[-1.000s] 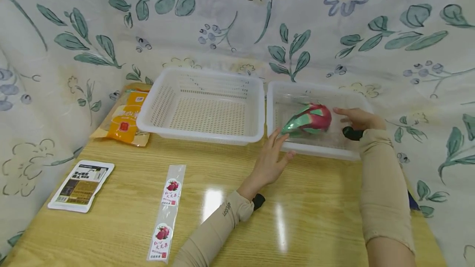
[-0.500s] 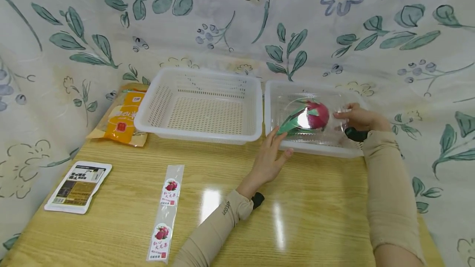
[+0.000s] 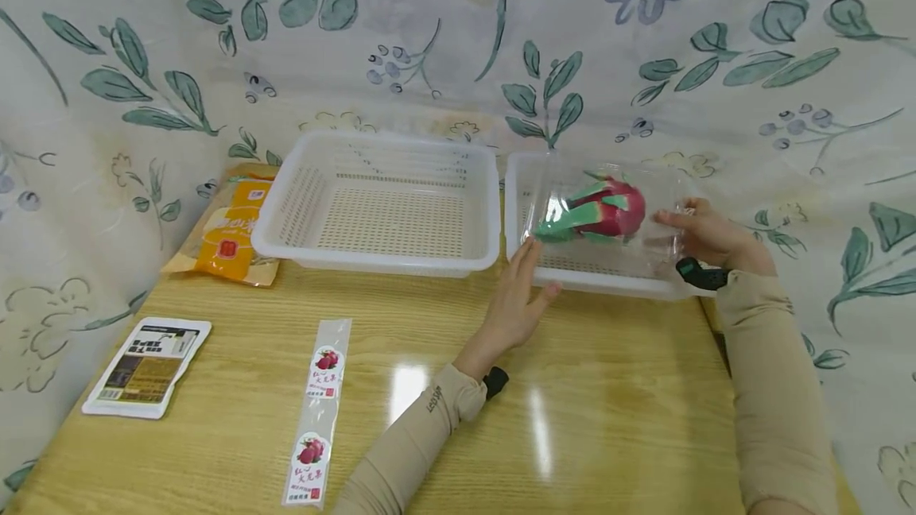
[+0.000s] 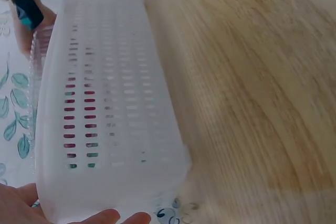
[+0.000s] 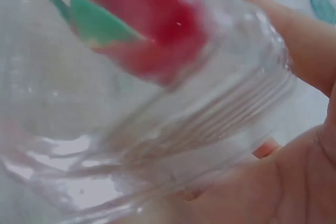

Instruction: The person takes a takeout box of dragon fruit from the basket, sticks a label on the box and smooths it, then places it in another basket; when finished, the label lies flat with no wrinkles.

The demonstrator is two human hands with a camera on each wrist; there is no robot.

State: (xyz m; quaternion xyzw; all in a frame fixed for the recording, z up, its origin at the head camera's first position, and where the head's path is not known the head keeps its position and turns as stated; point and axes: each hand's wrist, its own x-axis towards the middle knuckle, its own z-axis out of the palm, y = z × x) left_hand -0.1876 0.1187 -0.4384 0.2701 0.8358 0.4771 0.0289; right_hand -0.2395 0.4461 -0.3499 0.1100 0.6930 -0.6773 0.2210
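Observation:
A red dragon fruit (image 3: 604, 213) with green scales lies inside a clear plastic box (image 3: 647, 249). My right hand (image 3: 687, 225) grips the box at its right end and holds it tilted above the right white basket (image 3: 594, 282). In the right wrist view the fruit (image 5: 152, 35) shows blurred through the ribbed box (image 5: 205, 129), with my right hand (image 5: 299, 177) curled round its edge. My left hand (image 3: 525, 284) has straight fingers pressed against that basket's front wall. In the left wrist view these fingertips (image 4: 94, 217) touch the slotted basket wall (image 4: 105, 103).
A second white basket (image 3: 372, 262) stands just left of the first. An orange packet (image 3: 229, 233), a white printed pouch (image 3: 146, 366) and a clear label strip (image 3: 318, 412) lie on the left of the wooden table (image 3: 608, 388). Floral cloth hangs behind and at both sides.
My right hand has closed on the clear box and raised it, with the fruit, a little up out of the right basket. The left hand has stayed on the basket's front wall.

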